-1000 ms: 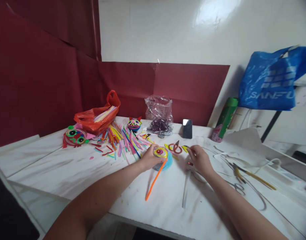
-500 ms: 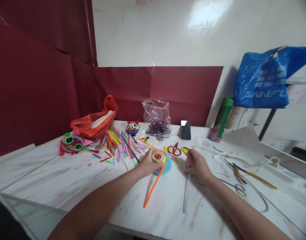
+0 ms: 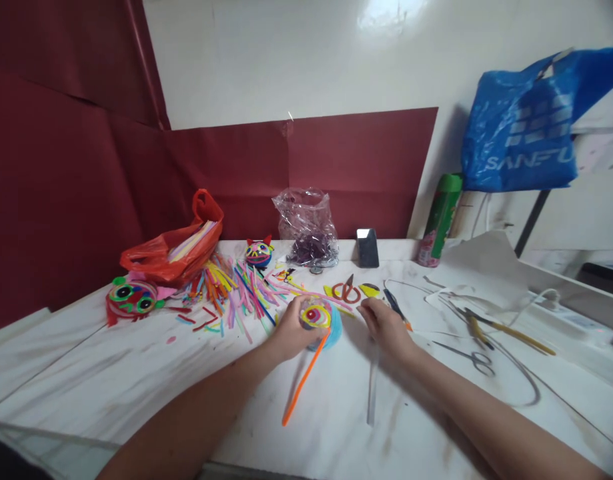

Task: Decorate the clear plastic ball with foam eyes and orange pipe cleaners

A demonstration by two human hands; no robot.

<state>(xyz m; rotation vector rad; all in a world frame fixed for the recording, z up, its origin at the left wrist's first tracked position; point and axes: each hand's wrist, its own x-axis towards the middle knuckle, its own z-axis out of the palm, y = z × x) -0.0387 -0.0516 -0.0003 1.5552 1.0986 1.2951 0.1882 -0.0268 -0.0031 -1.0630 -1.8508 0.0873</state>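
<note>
My left hand (image 3: 289,332) is closed around the side of a ball (image 3: 331,330) covered in coiled pipe cleaners, light blue with a yellow, pink and red eye-like spiral. An orange pipe cleaner (image 3: 306,380) sticks out from the ball toward me. To the right, my right hand (image 3: 385,327) hovers with thumb and forefinger pinched; whatever is between them is too small to make out. Below it a clear glue stick (image 3: 372,393) points toward me, its far end hidden. Beyond the hands lie red-handled scissors (image 3: 347,291) and a yellow piece (image 3: 369,291).
Loose pipe cleaners (image 3: 243,293), a red bag (image 3: 179,253) and two decorated balls, one red (image 3: 132,299), one blue (image 3: 259,253), are at left. A phone (image 3: 367,248) and clear bag (image 3: 309,230) stand behind. Right are metal scissors (image 3: 473,359), pliers (image 3: 511,340), cables and a spray can (image 3: 439,221).
My right hand has shifted left toward the ball, away from the yellow piece. A dark tool with an orange end now shows beside it. The view has shifted slightly; my left hand keeps its hold.
</note>
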